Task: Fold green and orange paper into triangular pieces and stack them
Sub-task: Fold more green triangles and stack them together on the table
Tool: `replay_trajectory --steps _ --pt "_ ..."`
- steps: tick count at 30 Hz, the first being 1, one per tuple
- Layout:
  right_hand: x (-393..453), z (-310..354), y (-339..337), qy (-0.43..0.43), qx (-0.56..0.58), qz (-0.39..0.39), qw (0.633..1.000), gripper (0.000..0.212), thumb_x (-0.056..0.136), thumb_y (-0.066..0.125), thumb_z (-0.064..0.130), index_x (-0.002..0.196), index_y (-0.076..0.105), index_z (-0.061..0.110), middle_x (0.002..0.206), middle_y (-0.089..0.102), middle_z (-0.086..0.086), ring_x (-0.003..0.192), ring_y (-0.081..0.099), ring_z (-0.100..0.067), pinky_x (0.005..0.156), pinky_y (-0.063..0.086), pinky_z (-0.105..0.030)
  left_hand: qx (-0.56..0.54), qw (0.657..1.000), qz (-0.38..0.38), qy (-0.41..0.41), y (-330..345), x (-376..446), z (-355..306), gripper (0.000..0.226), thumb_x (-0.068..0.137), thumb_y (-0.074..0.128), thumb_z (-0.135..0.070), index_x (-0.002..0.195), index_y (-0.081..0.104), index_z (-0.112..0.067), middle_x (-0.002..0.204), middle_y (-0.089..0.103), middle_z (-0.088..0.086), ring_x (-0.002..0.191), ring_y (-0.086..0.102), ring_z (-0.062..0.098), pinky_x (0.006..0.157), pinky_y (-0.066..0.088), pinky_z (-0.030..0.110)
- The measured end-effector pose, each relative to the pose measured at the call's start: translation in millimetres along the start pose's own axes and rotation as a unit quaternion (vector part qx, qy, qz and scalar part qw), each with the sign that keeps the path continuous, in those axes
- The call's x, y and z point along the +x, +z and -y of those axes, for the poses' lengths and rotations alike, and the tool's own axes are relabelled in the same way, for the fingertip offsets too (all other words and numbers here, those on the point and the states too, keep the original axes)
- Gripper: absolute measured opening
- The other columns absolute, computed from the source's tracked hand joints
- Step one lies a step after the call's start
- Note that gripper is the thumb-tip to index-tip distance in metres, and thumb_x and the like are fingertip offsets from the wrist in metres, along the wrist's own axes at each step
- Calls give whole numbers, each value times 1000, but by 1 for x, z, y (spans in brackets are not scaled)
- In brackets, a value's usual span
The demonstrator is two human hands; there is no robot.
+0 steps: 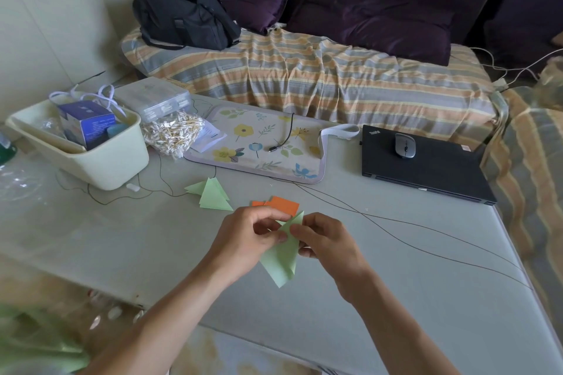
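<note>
You're holding a folded green paper piece (281,259) just below frame centre, above the grey tabletop (396,298). Your left hand (249,240) is pinching its upper part, fingers curled round it; your right hand (326,240) is gripping the same upper part from the other side, fingers curled, thumb on the paper. The piece's point is hanging down toward the lower edge of the frame. Orange paper (281,205) is lying flat on the tabletop just above your hands. Folded green triangles (211,195) are lying overlapped left of the orange, near the frame's centre. A cream bin (100,161) is sitting at mid left, a floral mat (262,143) above centre, a closed black laptop (426,170) with a mouse (405,145) on top at mid right
</note>
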State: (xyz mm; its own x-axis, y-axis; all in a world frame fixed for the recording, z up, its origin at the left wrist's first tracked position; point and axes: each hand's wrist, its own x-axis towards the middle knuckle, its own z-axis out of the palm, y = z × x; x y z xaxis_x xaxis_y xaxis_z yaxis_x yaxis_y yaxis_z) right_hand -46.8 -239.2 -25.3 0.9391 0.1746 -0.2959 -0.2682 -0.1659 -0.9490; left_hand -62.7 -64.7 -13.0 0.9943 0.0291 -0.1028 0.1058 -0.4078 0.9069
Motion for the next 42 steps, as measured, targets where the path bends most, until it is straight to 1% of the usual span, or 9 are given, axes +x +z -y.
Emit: replay_trajectory --steps 5,10,13,17,19,22,27,34,42 --pt "-1 3 0 2 32 6 999 10 94 66 15 94 69 6 81 71 -2 75 64 -13 79 55 -31 -3 999 -5 31 0 0 -2 25 85 78 -9 95 79 -32 84 77 -10 79 70 6 74 50 14" --pt "-1 3 0 -5 39 9 999 9 95 65 14 91 70 7 81 70 -3 76 63 -15 77 54 -30 -1 999 3 40 -1 1 0 26 87 76 -10 101 81 -31 91 78 -13 87 72 4 84 54 20" --pt "0 3 0 -3 47 5 999 9 95 65 13 93 70 6 83 71 -4 80 65 -17 83 57 -35 -6 999 4 35 -1 1 0 27 89 75 -11 104 80 -31 92 78 -14 90 72 6 86 57 26" --pt "1 3 0 1 71 -1 997 12 96 61 11 95 71 4 89 75 -8 85 70 -18 90 59 -40 -5 999 8 35 1 0 -1 26 89 75 -13 104 79 -33 87 77 -11 85 72 15 75 61 39" --pt "1 3 -1 3 72 -10 997 14 97 61 12 95 71 3 93 75 -14 86 70 -19 90 59 -39 -3 999 -7 41 1 -1 -3 23 88 74 -13 99 80 -32 85 77 -12 82 71 13 68 62 38" --pt "2 4 -2 9 69 -14 997 16 96 61 12 94 69 -2 84 70 -10 79 65 -19 85 58 -37 -22 999 -29 36 -1 -1 -5 20 88 73 -14 91 80 -32 82 77 -11 78 70 10 56 60 32" --pt "-1 5 -2 24 73 0 997 13 95 62 9 92 72 1 80 69 -6 71 63 -15 79 57 -32 3 998 -12 57 -3 0 -5 21 92 69 -16 87 79 -35 82 76 -7 80 69 19 59 60 34" --pt "-1 4 -2 16 74 -5 997 14 95 63 10 94 72 0 83 69 -8 75 62 -16 78 56 -30 6 998 -11 65 -3 2 -4 23 93 70 -17 88 80 -38 81 75 -4 77 68 23 52 58 31" --pt "1 5 -1 9 65 -10 998 16 95 63 13 93 71 -2 85 68 -10 78 61 -19 88 57 -41 -20 999 -14 48 -3 1 -4 21 89 74 -15 89 81 -35 77 75 -5 74 70 17 53 59 32"
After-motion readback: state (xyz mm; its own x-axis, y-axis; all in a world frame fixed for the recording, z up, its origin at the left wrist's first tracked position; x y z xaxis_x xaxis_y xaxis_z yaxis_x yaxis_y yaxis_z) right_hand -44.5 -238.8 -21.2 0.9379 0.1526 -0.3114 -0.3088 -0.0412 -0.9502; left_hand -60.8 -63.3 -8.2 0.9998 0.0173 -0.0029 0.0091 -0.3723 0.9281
